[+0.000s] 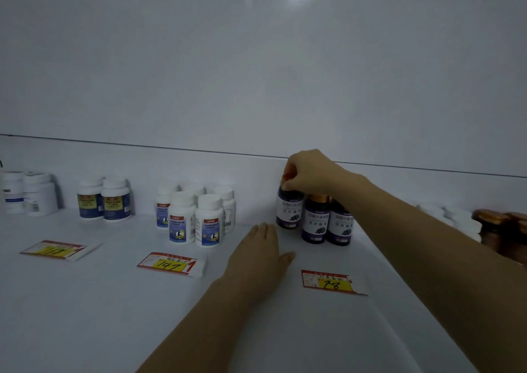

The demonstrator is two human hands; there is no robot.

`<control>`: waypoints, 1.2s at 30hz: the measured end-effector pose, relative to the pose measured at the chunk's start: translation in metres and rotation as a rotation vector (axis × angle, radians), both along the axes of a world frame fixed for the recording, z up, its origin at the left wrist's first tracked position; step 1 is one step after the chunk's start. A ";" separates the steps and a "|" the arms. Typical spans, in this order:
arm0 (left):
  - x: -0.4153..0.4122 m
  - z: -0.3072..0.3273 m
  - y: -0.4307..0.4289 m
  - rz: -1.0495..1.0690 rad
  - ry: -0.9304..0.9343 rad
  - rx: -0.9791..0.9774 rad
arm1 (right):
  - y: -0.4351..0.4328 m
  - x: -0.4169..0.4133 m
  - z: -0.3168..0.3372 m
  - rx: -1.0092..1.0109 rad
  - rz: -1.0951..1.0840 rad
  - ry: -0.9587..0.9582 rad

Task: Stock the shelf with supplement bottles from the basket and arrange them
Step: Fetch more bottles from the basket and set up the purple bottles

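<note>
Three dark purple supplement bottles with gold caps stand on the white shelf (114,301) right of centre. My right hand (306,171) grips the cap of the rear purple bottle (289,211) from above, and that bottle stands upright near the back wall. Two more purple bottles (315,221) (340,225) stand in front of it, partly behind my right forearm. My left hand (261,254) lies flat on the shelf just left of them, fingers apart and holding nothing. The basket is out of view.
Several white bottles with blue labels (209,224) stand at centre, two blue-and-yellow labelled bottles (115,203) further left, white jars (38,194) at far left. Brown jars (503,230) and white caps sit at the right edge. Price tags (171,264) (333,283) (54,250) lie in front.
</note>
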State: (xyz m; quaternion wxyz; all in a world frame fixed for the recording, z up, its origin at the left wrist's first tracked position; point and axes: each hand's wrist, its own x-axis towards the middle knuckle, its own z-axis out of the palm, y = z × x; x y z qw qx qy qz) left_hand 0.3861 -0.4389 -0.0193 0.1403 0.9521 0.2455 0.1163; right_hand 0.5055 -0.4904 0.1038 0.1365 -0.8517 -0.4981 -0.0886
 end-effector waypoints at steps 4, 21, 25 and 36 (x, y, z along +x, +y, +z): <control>0.000 -0.007 0.001 -0.006 0.136 0.074 | 0.002 0.011 -0.021 -0.050 -0.012 -0.034; -0.001 -0.011 0.002 0.010 0.260 0.046 | -0.024 0.032 -0.037 -0.115 -0.104 -0.119; -0.001 -0.011 0.001 0.011 0.263 0.042 | -0.022 0.033 -0.047 -0.056 -0.111 -0.086; -0.004 0.001 -0.004 0.022 0.086 -0.072 | -0.045 0.020 -0.015 0.245 -0.007 -0.133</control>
